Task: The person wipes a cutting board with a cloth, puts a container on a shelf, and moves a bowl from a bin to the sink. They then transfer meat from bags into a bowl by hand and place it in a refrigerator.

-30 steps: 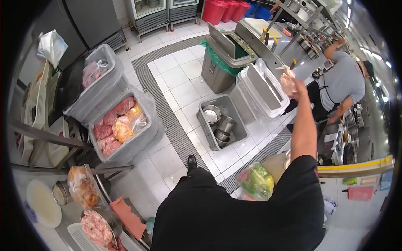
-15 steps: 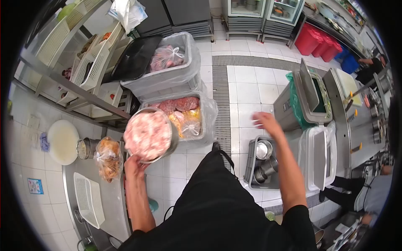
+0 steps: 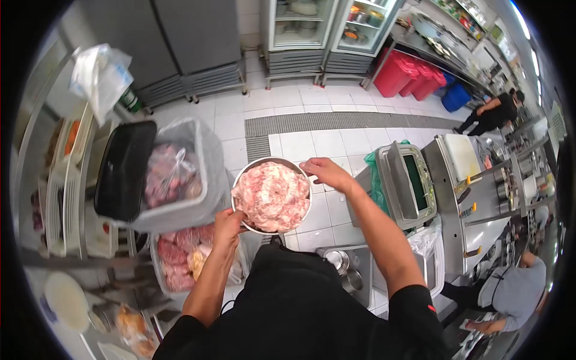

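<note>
A round metal bowl (image 3: pixel 264 159) is heaped with pale pink raw meat (image 3: pixel 270 197), held in front of my body above the floor. My left hand (image 3: pixel 228 226) grips its lower left rim, the thumb over the edge and the other fingers mostly hidden below. At the upper right, my right hand (image 3: pixel 324 173) has its bent fingers on the rim. Beneath my left arm, a tub holds bagged red and yellowish meat (image 3: pixel 187 255). Just beyond it stands a grey bin (image 3: pixel 210 174) with a liner and a bag of meat (image 3: pixel 171 177) inside.
A black lid (image 3: pixel 126 171) leans on the grey bin beside the shelf rack. To the right are a lidded waste bin (image 3: pixel 399 186), a crate with metal pots (image 3: pixel 339 261) and a steel counter (image 3: pixel 456 207). Two co-workers (image 3: pixel 501 111) (image 3: pixel 510 294) stand farther right. Fridges (image 3: pixel 300 66) line the back.
The bowl has swung from the left counter side to in front of my body. My right hand, formerly apart, now grips its rim. The view has turned, and the far co-worker shows fully.
</note>
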Motion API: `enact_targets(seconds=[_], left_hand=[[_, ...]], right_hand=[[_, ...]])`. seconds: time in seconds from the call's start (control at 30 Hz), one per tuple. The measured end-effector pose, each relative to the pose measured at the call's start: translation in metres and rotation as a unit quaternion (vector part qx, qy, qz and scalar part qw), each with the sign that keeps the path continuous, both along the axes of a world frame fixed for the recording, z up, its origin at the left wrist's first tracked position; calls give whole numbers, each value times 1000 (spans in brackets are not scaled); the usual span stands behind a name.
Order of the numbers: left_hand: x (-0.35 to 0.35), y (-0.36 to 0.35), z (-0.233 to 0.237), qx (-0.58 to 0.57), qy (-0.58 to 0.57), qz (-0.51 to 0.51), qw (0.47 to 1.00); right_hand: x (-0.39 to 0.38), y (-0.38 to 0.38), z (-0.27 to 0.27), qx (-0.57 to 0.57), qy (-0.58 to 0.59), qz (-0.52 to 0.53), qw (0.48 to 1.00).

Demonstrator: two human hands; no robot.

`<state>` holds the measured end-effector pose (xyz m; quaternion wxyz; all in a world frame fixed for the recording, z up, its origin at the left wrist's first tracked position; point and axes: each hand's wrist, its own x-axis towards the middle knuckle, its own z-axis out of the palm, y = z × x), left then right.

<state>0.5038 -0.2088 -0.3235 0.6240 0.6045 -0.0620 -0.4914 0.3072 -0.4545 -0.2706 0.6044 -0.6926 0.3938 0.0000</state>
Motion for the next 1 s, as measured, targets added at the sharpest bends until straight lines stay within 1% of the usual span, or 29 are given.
enact_targets(seconds=[0.07, 0.1, 0.13, 0.17, 0.2, 0.27, 0.3, 0.33, 0.37, 0.4, 0.43, 0.47, 0.5, 0.53, 0.6, 0.63, 0.7, 0.77, 0.8, 0.83, 0.87, 0.9, 0.93, 0.97, 1.0], left_hand=[[5, -55, 10, 16, -26, -44, 999], [6, -82, 20, 22, -46, -81, 995], [8, -109, 25, 28, -65, -116, 991], [7, -136, 28, 26, -60, -139, 988], [8, -164, 29, 25, -62, -146, 987], [9, -221, 31, 8, -70, -217, 974], [8, -249, 32, 22, -80, -236, 968], [13, -277, 24, 16, -90, -229, 969], [19, -308, 8, 31, -123, -273, 954], [25, -338, 1, 47, -156, -314, 935], [29, -370, 2, 41, -164, -303, 938], [32, -398, 2, 46, -197, -345, 916], [36, -424, 4, 50, -228, -383, 894], [41, -451, 15, 48, -233, -368, 899], [53, -501, 41, -7, -292, -481, 827], [59, -525, 42, -4, -293, -467, 834], [89, -574, 43, -25, -216, -527, 822], [139, -621, 69, -78, -249, -415, 872], [181, -650, 79, -75, -309, -363, 876], [226, -675, 92, -102, -320, -300, 893], [265, -691, 122, -85, -331, -212, 916], [321, -724, 122, -131, -311, -126, 933], [361, -742, 153, -134, -316, -54, 938], [418, -770, 162, -144, -372, 7, 917], [453, -789, 183, -174, -413, 115, 886]], right_hand=[[0, -54, 2, -56, 35, 41, 997], [-2, -79, 5, -57, 33, 28, 997], [-4, -103, 8, -76, 38, 45, 995], [-11, -123, 10, -94, 42, 64, 993], [-17, -142, 11, -94, 42, 57, 993], [-29, -181, 12, -124, 99, 81, 984], [-39, -203, -8, -89, 92, 48, 991], [-50, -225, -18, -94, 90, 61, 990], [-66, -244, -37, -45, -10, 49, 998], [-68, -246, -28, -57, -4, 16, 998], [-72, -256, -31, -67, -2, -14, 998], [-67, -257, -28, -43, -3, -123, 991], [-71, -269, -44, -58, -6, -164, 985], [-69, -280, -49, -54, -18, -201, 978], [-59, -300, -47, 13, -85, -285, 955], [-55, -309, -48, 53, -126, -325, 936], [-45, -332, -32, 61, -108, -360, 925], [-33, -356, -17, 40, -100, -386, 916], [-29, -367, -19, 39, -105, -416, 903], [-26, -376, -24, 40, -107, -448, 887], [-23, -380, -23, 34, -106, -467, 877], [-19, -386, -21, 26, -104, -486, 867], [-21, -392, -22, 8, -77, -503, 861], [-21, -400, -28, -11, -54, -518, 854], [-26, -409, -42, -2, -83, -538, 839]])
